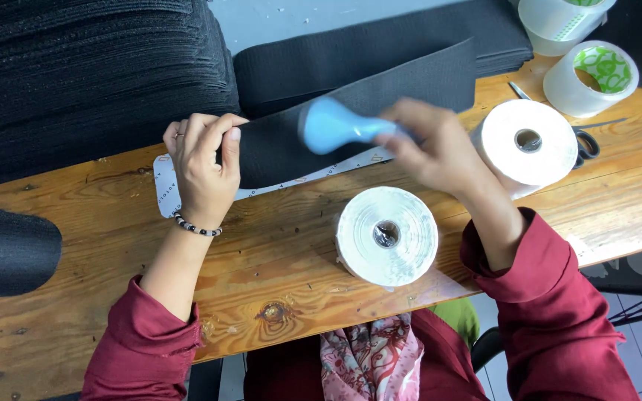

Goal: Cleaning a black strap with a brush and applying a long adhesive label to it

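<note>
Blue tool [334, 125] on blk fabric [351, 122]
</note>
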